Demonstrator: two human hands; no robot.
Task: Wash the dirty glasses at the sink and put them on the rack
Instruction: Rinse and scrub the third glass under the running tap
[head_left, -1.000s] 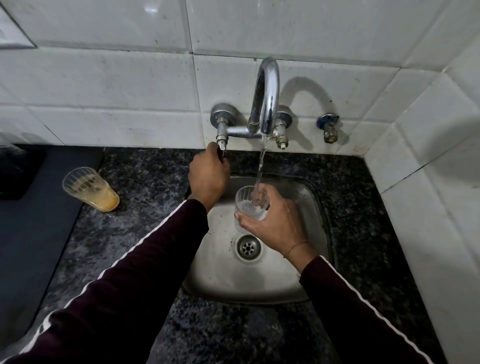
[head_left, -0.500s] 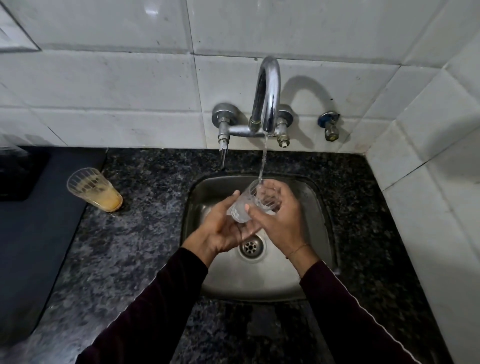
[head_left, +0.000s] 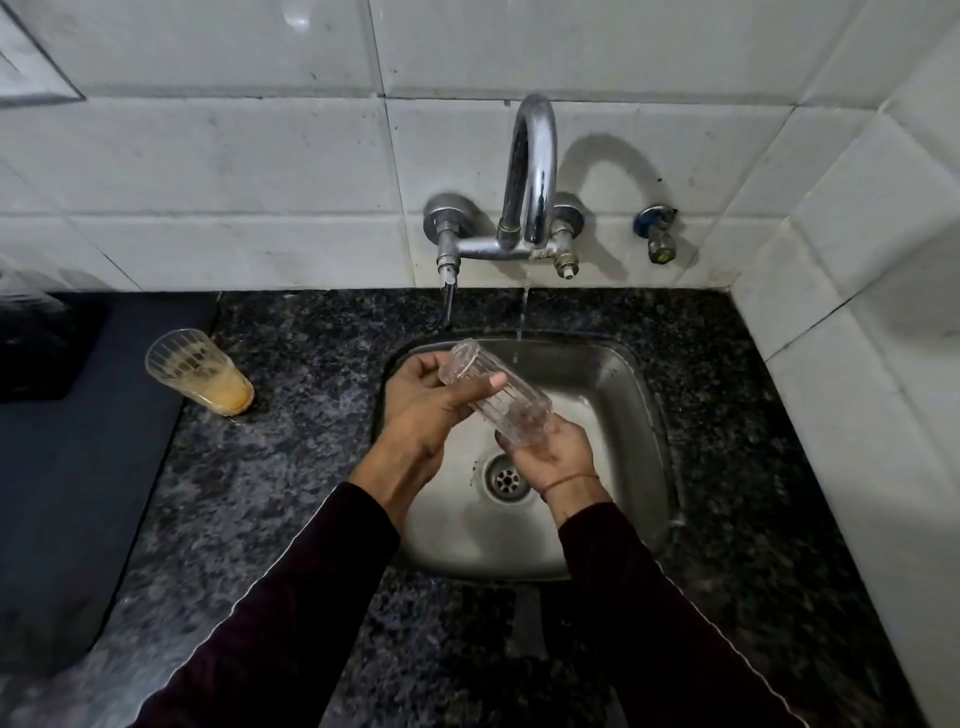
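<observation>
A clear ribbed glass (head_left: 511, 402) lies tilted on its side over the steel sink (head_left: 631, 415), one end pointing up-left. My left hand (head_left: 423, 410) grips its upper half, thumb across the side. My right hand (head_left: 553, 449) cups its lower end from below. A thin stream of water falls from the chrome faucet (head_left: 532, 182) just behind the glass, not onto it. A second glass (head_left: 200, 371) with yellow-orange residue stands on the dark granite counter (head_left: 291, 467) at the left.
A dark mat (head_left: 67, 493) covers the counter's left side, with a black object at its far corner. White tiled walls close in behind and on the right. A small wall valve (head_left: 657, 234) sits right of the faucet. The drain (head_left: 506, 478) is below my hands.
My left hand left the tap handle and took hold of the glass. The glass has been turned from upright under the stream to lying sideways, slightly out of the water.
</observation>
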